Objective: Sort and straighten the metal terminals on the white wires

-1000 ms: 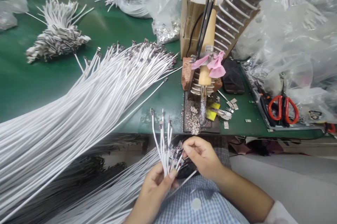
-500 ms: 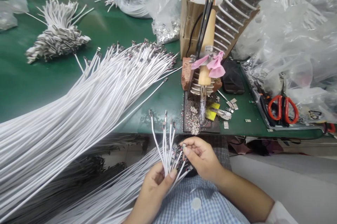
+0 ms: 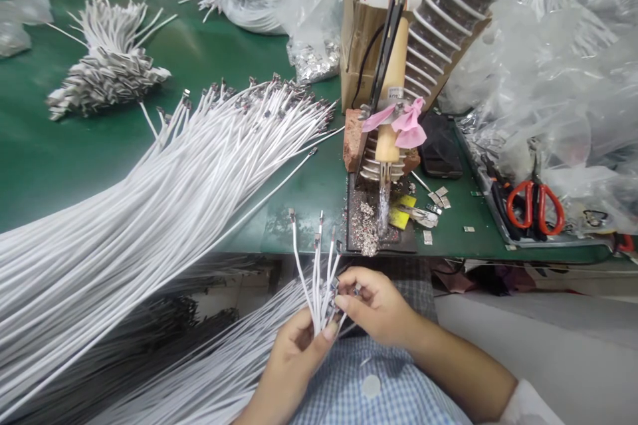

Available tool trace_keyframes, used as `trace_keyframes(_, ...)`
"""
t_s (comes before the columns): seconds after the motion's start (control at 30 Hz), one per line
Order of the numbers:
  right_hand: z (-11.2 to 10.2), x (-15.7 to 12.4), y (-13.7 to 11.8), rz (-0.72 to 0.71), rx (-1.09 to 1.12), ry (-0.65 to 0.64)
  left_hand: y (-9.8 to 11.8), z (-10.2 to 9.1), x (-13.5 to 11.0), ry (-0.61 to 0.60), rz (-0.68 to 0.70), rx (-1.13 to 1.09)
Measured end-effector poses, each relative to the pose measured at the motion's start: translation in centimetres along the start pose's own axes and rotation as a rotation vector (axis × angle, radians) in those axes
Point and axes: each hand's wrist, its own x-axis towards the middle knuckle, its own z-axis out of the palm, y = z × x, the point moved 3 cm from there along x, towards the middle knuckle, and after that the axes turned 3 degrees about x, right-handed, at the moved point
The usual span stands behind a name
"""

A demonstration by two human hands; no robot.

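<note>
My left hand [image 3: 304, 342] is closed round several white cables [image 3: 318, 285], whose small metal-tipped ends fan upward past the table's front edge. My right hand [image 3: 376, 298] has its thumb and fingers pinched at the cable ends beside the left thumb; part of what it grips is hidden behind the fingers. From my left hand, a loose bunch of white cables [image 3: 199, 352] trails down to the lower left over my lap. On the table, a large bundle of finished-looking white cables [image 3: 164, 179] lies with its metal ends toward the back.
A wooden-handled soldering iron [image 3: 391, 132] tied with pink cloth points down over a dark plate [image 3: 356, 239] with solder crumbs. Red-handled scissors [image 3: 535, 209] lie in a tray at right. A black phone [image 3: 441, 149], a cardboard box [image 3: 351, 46] and another cable bundle [image 3: 107, 79] stand farther back.
Both hands stay together over the lap. The fanned cable ends have shifted slightly right and down, and my right hand has moved a little lower, its fingers closer to my left thumb.
</note>
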Motion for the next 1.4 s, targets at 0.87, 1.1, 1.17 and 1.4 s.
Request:
trace_keyframes(0.87,-0.8,0.0,-0.5,-0.133,-0.185,0.051,-0.7,-0.7,0.5,0.219,0.035,-0.084)
trace_keyframes(1.1,-1.3,-0.8,-1.8,-0.287,-0.415,0.102,-0.5,-0.3,0.5,0.154,-0.038,-0.176)
trace_keyframes(1.17,-1.1,-1.1,-2.2,-0.345,-0.437,0.102,-0.5,-0.1,0.5,0.121,-0.045,-0.201)
trace_keyframes(1.4,0.4,-0.2,-1.7,-0.322,-0.438,-0.124,-0.8,0.3,0.4,0.02,-0.01,-0.229)
